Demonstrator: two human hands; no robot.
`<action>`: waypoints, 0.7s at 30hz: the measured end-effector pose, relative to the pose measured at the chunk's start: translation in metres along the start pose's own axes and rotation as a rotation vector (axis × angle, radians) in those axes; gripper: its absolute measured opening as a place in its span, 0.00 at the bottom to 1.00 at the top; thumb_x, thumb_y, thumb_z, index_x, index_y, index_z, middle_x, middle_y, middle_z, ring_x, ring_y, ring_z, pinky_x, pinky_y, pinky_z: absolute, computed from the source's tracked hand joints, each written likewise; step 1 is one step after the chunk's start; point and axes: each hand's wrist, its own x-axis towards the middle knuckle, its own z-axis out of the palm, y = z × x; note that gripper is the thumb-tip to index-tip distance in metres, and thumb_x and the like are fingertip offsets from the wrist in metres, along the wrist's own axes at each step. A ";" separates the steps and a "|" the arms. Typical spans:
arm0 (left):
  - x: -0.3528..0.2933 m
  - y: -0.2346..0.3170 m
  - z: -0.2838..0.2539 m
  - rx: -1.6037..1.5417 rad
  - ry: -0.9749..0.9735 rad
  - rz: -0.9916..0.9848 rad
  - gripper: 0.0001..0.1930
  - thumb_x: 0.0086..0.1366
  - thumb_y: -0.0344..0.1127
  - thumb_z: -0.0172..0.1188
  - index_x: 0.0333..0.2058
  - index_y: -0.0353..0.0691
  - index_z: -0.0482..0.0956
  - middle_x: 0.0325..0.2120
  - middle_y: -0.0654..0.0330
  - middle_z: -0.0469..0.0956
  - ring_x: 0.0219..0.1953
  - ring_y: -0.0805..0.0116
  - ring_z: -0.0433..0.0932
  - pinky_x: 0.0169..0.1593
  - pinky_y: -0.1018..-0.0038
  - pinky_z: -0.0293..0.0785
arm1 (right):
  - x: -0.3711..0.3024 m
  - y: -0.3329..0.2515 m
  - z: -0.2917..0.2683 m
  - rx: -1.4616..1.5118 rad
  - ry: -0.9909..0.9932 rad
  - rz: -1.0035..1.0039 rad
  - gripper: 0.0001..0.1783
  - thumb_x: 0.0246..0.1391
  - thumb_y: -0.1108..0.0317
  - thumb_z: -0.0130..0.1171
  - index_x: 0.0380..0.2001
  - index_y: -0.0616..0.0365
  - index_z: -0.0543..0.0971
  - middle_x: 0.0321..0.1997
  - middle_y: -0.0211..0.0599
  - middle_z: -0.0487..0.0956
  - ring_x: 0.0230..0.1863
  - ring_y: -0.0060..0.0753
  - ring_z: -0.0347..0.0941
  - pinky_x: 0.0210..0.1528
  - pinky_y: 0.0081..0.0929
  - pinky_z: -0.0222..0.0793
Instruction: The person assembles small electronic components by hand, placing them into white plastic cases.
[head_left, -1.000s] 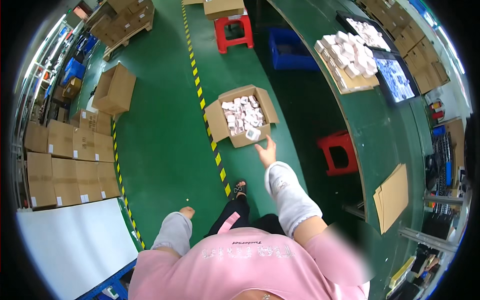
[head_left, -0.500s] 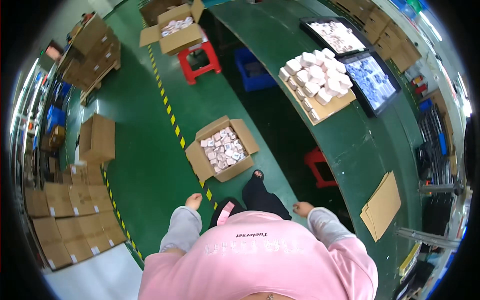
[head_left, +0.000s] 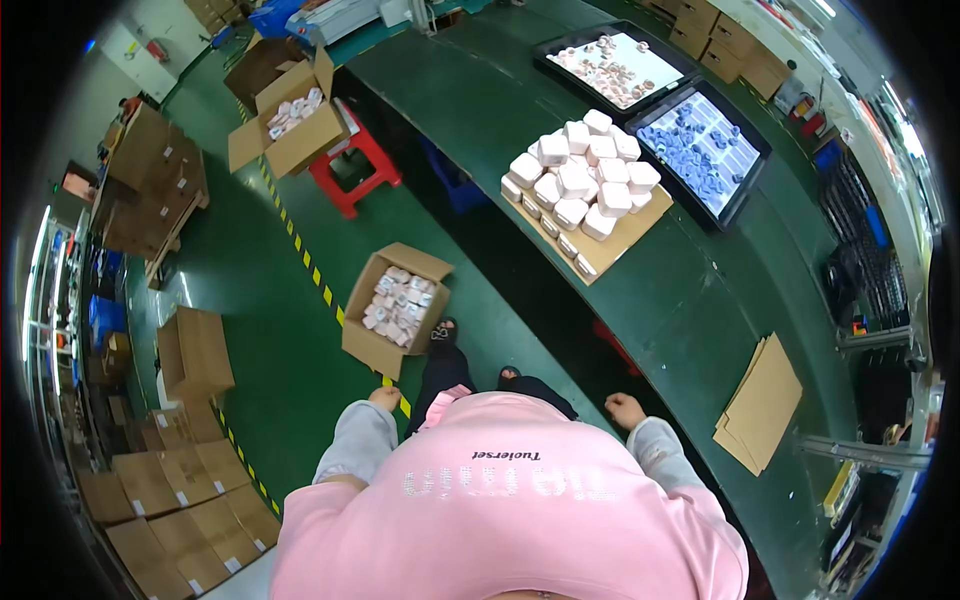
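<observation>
My left hand (head_left: 385, 398) hangs by my side with its fingers curled in and nothing showing in them. Just ahead of it on the floor is an open cardboard box (head_left: 364, 357) full of small white-pink boxes (head_left: 402, 305). My right hand (head_left: 625, 410), also loosely closed and seemingly without anything in it, hangs beside the edge of the green table (head_left: 690, 320). On that table, ahead and to the right, a heap of rounded white-pink boxes (head_left: 574, 180) rests on a cardboard sheet (head_left: 633, 232). Neither hand touches any of these.
Two black trays, one with small pinkish pieces (head_left: 610, 72) and one with blue pieces (head_left: 698, 150), lie beyond the heap. Folded cardboard (head_left: 762, 405) lies nearer. A red stool (head_left: 352, 170) bears another filled box (head_left: 298, 145). Stacked cartons (head_left: 190, 490) stand left.
I have stepped forward and turned slightly right; the floor box is now closer to my feet and the table heap nearer. Both hands still hang at my sides, the right a little further forward.
</observation>
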 end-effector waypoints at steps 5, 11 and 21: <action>0.045 0.015 -0.019 0.066 -0.004 0.097 0.18 0.57 0.46 0.56 0.41 0.40 0.79 0.39 0.53 0.79 0.44 0.57 0.77 0.49 0.67 0.71 | 0.004 -0.042 0.020 -0.099 -0.109 0.052 0.18 0.48 0.57 0.56 0.38 0.58 0.79 0.38 0.47 0.79 0.40 0.43 0.76 0.46 0.32 0.69; 0.111 0.135 -0.087 -0.167 0.249 0.487 0.16 0.54 0.38 0.62 0.41 0.40 0.77 0.30 0.55 0.77 0.33 0.62 0.76 0.40 0.70 0.73 | 0.050 -0.156 -0.001 0.032 -0.007 -0.209 0.12 0.52 0.64 0.54 0.34 0.61 0.78 0.31 0.45 0.79 0.33 0.37 0.76 0.38 0.31 0.70; 0.087 0.446 -0.231 -0.451 -0.059 1.168 0.12 0.60 0.28 0.57 0.43 0.35 0.75 0.35 0.60 0.74 0.36 0.72 0.74 0.40 0.78 0.72 | 0.130 -0.431 -0.098 -0.376 0.861 -0.199 0.36 0.43 0.48 0.64 0.51 0.58 0.68 0.48 0.46 0.72 0.42 0.50 0.73 0.39 0.40 0.71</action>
